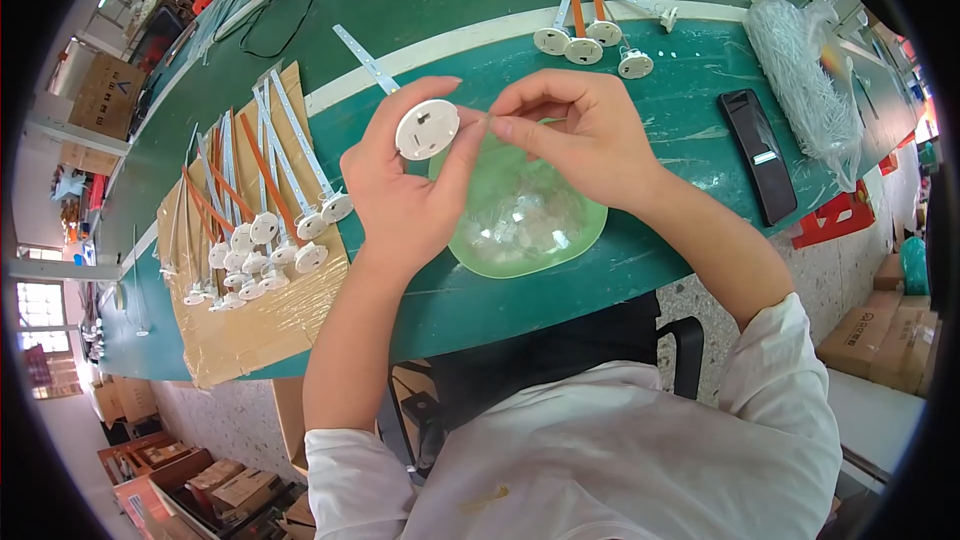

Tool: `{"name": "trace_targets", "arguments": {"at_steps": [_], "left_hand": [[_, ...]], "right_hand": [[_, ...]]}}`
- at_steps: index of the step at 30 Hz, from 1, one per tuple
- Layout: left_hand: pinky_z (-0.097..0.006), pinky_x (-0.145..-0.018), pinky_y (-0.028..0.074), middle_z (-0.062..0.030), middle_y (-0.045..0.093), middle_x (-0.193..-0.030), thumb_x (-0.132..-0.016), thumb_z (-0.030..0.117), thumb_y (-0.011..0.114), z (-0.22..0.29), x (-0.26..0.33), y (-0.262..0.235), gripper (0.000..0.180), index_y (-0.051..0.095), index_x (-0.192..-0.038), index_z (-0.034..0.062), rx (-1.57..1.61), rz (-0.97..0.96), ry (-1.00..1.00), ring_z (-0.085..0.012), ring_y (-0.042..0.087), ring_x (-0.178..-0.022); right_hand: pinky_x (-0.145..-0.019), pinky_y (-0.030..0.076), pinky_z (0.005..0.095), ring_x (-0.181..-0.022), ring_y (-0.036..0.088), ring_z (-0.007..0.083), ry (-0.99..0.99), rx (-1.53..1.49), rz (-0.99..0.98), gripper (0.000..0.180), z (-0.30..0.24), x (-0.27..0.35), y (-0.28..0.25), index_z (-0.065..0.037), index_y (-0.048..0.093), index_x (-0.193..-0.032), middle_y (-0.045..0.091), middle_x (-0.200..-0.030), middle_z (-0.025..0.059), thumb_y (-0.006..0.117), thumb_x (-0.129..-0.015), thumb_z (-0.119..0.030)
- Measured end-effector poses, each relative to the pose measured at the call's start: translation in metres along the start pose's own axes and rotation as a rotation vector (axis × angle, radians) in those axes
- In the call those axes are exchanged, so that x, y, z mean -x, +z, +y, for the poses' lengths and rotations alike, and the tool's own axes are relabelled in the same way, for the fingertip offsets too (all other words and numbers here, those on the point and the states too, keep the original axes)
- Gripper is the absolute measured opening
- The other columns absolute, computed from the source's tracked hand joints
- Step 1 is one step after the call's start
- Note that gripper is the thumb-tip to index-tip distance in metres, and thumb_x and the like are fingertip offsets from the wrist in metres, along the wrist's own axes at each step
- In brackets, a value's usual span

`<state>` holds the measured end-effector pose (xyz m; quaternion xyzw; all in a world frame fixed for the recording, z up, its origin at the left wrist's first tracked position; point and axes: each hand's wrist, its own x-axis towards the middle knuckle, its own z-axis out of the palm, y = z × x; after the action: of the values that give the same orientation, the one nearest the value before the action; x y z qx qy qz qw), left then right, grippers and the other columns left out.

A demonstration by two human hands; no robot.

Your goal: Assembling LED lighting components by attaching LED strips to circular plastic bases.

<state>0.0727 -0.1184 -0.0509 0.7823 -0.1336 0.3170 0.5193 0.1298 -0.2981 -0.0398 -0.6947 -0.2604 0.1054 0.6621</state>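
In my left hand (pixel 400 205) is a round white disc base (pixel 430 142) with small slots in its face. A pale, narrow strip (pixel 363 57) sticks out beyond the fingers, apparently joined to the disc. My right hand (pixel 595 135) pinches at thumb and forefinger, close against the left fingertips. Whatever lies in that pinch is too small to make out. Below both hands stands a translucent green bowl (pixel 595 240) holding clear, shiny little pieces (pixel 530 223).
Several disc-based strips, white and orange, lie on brown cardboard (pixel 205 355) at left. More disc bases (pixel 583 50) rest at the back. On the right are a black phone (pixel 757 155) and a clear bag of thin strands (pixel 800 80), all on the green table (pixel 690 90).
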Motion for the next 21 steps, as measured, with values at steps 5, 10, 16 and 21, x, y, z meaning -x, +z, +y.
{"name": "trace_targets", "arguments": {"at_steps": [5,10,16,21], "left_hand": [[-0.027,-0.079,0.054,-0.0062,0.075,-0.087,-0.082,0.003,0.076,-0.001,0.000,-0.001,0.031,0.066,-0.111,0.0055,-0.031,-0.010,-0.046,-0.0132,0.072,-0.083],[-0.027,-0.079,0.054,-0.0056,0.075,-0.087,-0.082,0.003,0.077,-0.001,0.000,0.000,0.030,0.066,-0.110,0.0054,-0.048,-0.026,-0.082,-0.0134,0.072,-0.084],[-0.033,-0.085,0.054,-0.0172,0.070,-0.117,-0.094,0.012,0.063,0.003,0.000,0.000,0.050,0.047,-0.141,0.0013,0.020,-0.170,0.033,-0.0242,0.071,-0.100],[-0.039,-0.093,0.053,-0.0256,0.056,-0.139,-0.106,0.023,0.034,0.001,0.003,0.003,0.056,0.024,-0.154,-0.0044,0.112,-0.339,0.030,-0.0358,0.064,-0.116]], "right_hand": [[-0.067,0.057,0.0258,-0.081,0.071,0.0135,-0.232,0.274,0.087,0.010,0.005,0.004,0.004,0.002,0.071,-0.093,0.073,-0.089,0.0068,0.074,-0.086,-0.004],[-0.064,0.059,0.0262,-0.075,0.072,0.0156,-0.470,0.435,0.087,0.007,0.007,0.004,0.002,0.003,0.070,-0.091,0.073,-0.084,0.0091,0.071,-0.085,-0.001],[-0.065,0.059,0.0254,-0.071,0.072,0.0160,-0.528,0.344,0.184,0.007,-0.002,0.007,0.002,0.004,0.070,-0.090,0.073,-0.084,0.0106,0.071,-0.084,0.001],[-0.064,0.060,0.0256,-0.072,0.073,0.0163,-0.616,0.406,0.194,0.008,-0.001,0.008,0.002,0.003,0.070,-0.090,0.073,-0.085,0.0108,0.071,-0.083,0.004]]}}
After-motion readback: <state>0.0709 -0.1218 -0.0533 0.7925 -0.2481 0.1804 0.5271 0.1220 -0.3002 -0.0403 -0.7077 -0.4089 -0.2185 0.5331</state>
